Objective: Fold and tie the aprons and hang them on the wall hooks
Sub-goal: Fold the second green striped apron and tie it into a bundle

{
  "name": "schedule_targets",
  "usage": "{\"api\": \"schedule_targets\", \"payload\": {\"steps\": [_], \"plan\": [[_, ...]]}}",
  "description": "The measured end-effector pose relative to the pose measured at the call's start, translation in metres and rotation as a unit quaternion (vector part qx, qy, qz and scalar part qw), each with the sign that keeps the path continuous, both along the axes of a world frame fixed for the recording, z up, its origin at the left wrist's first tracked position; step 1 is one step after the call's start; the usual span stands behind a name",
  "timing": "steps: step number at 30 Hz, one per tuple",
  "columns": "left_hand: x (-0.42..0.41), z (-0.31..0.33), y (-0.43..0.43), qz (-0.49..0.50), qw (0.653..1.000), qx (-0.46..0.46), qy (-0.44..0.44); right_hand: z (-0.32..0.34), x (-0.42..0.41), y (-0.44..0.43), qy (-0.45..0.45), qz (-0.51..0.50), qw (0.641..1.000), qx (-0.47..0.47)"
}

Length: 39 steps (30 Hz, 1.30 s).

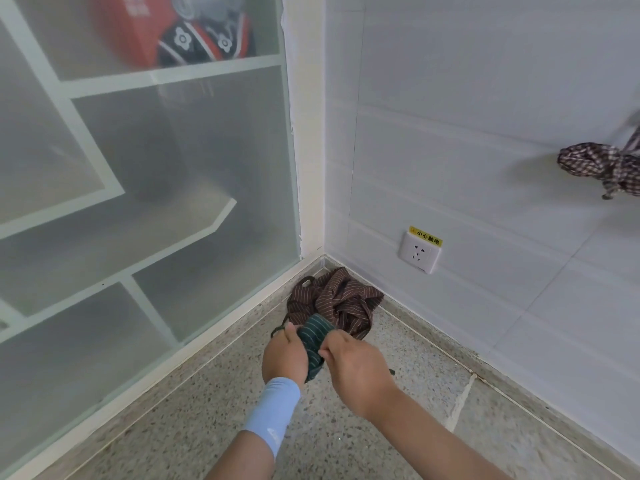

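Head: left grip (284,355), right grip (356,368) hold green apron (313,336); cabinet (207,70) holds box (138,29).

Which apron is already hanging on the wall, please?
The checked apron at right; the brown apron lies on the floor, and the green apron is held.

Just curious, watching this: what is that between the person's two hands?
A bunched dark green striped apron lies between them. The left hand and the right hand both grip it. The head view shows this.
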<state>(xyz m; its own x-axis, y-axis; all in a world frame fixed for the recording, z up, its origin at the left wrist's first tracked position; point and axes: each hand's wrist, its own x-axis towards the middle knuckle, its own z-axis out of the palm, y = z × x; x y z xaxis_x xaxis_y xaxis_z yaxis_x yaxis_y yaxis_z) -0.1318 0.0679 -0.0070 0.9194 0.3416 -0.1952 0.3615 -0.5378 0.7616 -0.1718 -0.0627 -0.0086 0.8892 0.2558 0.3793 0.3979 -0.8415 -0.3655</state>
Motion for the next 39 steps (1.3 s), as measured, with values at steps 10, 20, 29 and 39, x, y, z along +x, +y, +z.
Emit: {"api": "schedule_targets", "payload": {"steps": [10, 20, 29, 39], "plan": [[-0.020, -0.017, 0.003, -0.144, 0.966, -0.202, -0.076, 0.001, 0.004, -0.028, 0.381, -0.087, 0.907, 0.158], [-0.057, -0.059, 0.013, -0.285, 0.939, -0.116, -0.153, -0.039, -0.003, -0.031, 0.566, -0.141, 0.561, 0.587], [-0.068, -0.098, 0.019, -0.233, 0.963, -0.130, 0.024, -0.094, -0.025, -0.016, 0.481, -0.225, 0.631, 0.566], [-0.082, -0.123, 0.027, -0.275, 0.952, -0.103, 0.089, -0.133, -0.061, -0.017, 0.427, -0.191, 0.779, 0.418]]}}
